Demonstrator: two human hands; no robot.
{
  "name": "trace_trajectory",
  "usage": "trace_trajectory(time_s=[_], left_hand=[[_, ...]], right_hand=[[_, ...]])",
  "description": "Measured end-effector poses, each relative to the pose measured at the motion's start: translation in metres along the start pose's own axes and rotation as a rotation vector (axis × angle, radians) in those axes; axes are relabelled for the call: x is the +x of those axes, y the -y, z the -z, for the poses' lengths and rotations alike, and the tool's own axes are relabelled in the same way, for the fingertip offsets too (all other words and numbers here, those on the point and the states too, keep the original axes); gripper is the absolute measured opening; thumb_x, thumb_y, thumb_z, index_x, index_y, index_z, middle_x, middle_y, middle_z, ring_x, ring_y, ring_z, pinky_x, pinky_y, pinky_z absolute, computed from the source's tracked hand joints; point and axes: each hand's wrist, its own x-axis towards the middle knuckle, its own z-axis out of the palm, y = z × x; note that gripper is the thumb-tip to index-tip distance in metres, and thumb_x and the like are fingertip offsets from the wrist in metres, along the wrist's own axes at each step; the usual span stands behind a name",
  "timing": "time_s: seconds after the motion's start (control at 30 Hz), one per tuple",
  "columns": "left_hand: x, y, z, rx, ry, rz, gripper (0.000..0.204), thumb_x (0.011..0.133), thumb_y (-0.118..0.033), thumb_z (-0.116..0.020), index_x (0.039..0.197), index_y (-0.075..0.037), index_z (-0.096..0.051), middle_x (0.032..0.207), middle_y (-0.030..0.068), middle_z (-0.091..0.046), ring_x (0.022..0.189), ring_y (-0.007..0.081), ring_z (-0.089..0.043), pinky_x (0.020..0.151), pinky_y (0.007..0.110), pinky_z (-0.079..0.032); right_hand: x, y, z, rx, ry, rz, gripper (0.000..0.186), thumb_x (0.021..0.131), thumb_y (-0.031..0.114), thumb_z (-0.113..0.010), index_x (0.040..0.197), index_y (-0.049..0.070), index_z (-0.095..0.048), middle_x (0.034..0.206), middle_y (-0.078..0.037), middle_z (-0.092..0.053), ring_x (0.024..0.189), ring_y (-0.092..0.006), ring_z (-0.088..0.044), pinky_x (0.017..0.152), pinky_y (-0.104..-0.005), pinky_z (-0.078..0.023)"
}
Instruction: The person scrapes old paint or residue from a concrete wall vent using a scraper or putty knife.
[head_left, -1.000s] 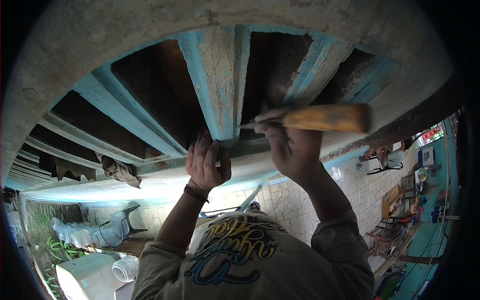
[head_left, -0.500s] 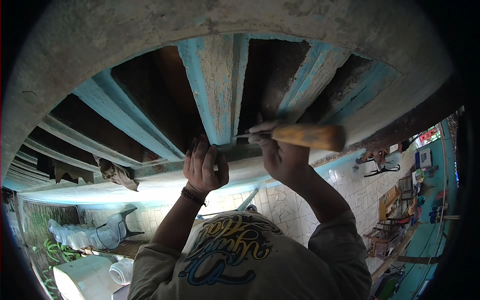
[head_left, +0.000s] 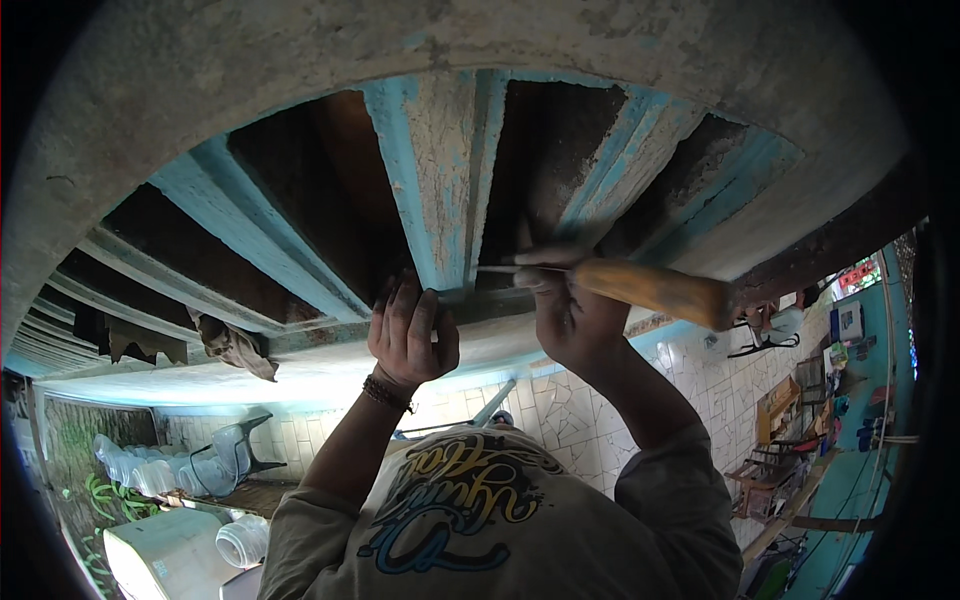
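Head view: tool [head_left: 660, 292] in the right hand [head_left: 583, 318], near the foot of a post [head_left: 442, 170]. Stout yellow-brown handle, dark-stained, blurred; thin, narrow shank. Right fingers curl around it where shank meets handle, hiding the join. Left hand [head_left: 412, 338], beaded bracelet [head_left: 388, 393] at the wrist, lies left of the tool's tip; fingers bent, close together by the post's foot. Whether they grip anything, cannot tell. They hide part of the ledge [head_left: 500, 322].

Post: pale blue paint, broad grey-beige cracked patches, beyond the fingers of both hands. Dark openings [head_left: 320, 180] flank it. Left of the left fingers, well apart, a crumpled brown cloth [head_left: 232, 347] hangs. Nearer the body than the fingers, lower down: tiled floor [head_left: 560, 405], grey chair [head_left: 237, 455].

Tool's long axis runs left to right, nearly crosswise to the post. Tip points left, at the post's right edge; touching or just beside, cannot tell. Butt end points right, away from the left fingers, slightly lower in view.
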Motion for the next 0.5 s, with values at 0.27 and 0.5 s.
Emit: trace_trajectory(time_s=[0.27, 0.5], left_hand=[[0.0, 0.001, -0.002, 0.022, -0.001, -0.009, 0.036, 0.079, -0.011, -0.054, 0.112, 0.002, -0.05, 0.107, 0.0266, -0.058, 0.094, 0.0352, -0.061, 0.085, 0.045, -0.049], [-0.002, 0.002, -0.003, 0.011, -0.008, -0.02, 0.038, 0.077, -0.009, -0.054, 0.114, 0.001, -0.049, 0.107, 0.026, -0.058, 0.094, 0.0349, -0.061, 0.086, 0.046, -0.047]], right_hand=[[-0.01, -0.009, -0.002, 0.042, 0.071, -0.058, 0.012, 0.085, -0.003, -0.055, 0.097, -0.002, -0.056, 0.09, -0.01, -0.063, 0.08, -0.0161, -0.066, 0.068, -0.0237, -0.054], [-0.01, -0.011, -0.002, -0.033, 0.058, -0.011, 0.009, 0.086, -0.003, -0.054, 0.094, -0.002, -0.057, 0.086, -0.012, -0.064, 0.077, -0.0168, -0.066, 0.066, -0.025, -0.053]])
